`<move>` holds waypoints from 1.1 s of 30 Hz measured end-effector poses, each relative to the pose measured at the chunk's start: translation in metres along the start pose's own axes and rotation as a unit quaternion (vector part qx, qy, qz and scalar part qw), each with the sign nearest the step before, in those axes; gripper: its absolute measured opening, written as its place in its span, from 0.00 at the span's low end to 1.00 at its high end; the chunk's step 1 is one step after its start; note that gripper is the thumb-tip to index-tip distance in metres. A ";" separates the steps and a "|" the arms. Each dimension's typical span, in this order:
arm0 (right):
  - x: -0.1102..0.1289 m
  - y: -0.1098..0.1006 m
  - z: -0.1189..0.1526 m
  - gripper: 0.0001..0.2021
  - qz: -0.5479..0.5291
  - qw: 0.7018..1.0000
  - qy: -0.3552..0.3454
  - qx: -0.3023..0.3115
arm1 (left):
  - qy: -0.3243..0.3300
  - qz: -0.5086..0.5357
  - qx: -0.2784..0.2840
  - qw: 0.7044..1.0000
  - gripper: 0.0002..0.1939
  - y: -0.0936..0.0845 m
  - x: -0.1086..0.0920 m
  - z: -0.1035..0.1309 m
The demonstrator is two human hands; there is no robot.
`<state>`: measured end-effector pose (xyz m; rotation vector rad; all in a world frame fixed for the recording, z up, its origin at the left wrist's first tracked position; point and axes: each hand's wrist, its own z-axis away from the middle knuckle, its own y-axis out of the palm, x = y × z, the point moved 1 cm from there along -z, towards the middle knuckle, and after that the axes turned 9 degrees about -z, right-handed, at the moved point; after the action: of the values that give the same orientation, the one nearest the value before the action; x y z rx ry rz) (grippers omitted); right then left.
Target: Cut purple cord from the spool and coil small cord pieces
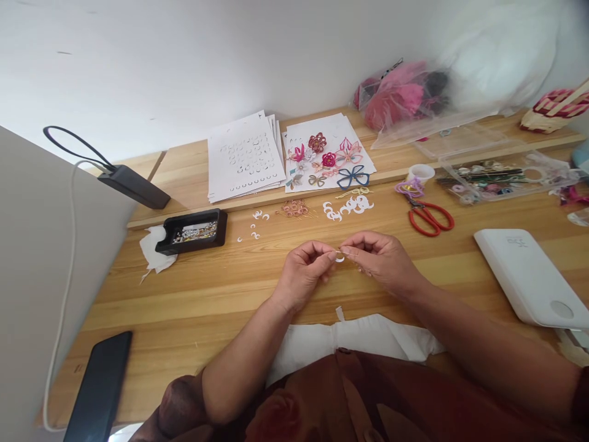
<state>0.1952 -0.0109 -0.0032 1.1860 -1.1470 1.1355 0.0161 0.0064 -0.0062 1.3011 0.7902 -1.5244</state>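
Observation:
Between my two hands is a small white paper crescent (pixel 339 258), with a thin pale strand (pixel 350 253) running across it. My left hand (pixel 307 270) pinches the crescent's left side between thumb and forefinger. The fingertips of my right hand (pixel 378 258) are closed on the strand close by. Beyond the hands lie more white crescents (pixel 347 207) in a loose pile. Left of that pile sits a cluster of pinkish wire loops (pixel 294 209), and a few smaller white crescents (pixel 256 236) are scattered farther left.
Red-handled scissors (pixel 430 218) lie right of my hands, near a white power bank (pixel 529 276). A black tray (pixel 191 231) of beads stands at left, a phone (pixel 100 387) at front left. Behind are cut-out sheets (pixel 246 156), wire flowers (pixel 328 159) and a clear plastic box (pixel 501 178).

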 end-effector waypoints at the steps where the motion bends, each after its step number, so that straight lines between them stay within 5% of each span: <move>1: 0.000 0.000 0.000 0.10 0.003 1.000 -0.003 -0.001 | -0.001 0.004 -0.006 1.000 0.19 0.000 0.000 0.000; 15: -0.001 0.005 0.003 0.12 0.048 0.998 -0.026 0.020 | 0.002 0.075 -0.044 0.996 0.18 0.004 0.004 0.000; 33: 0.013 0.013 0.010 0.21 -0.112 0.991 0.043 0.054 | -0.074 0.134 -0.062 0.986 0.24 0.018 -0.024 0.018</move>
<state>0.1827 -0.0199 0.0113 1.3020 -0.8724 1.0756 0.0262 -0.0101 0.0225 1.1376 0.5794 -1.3187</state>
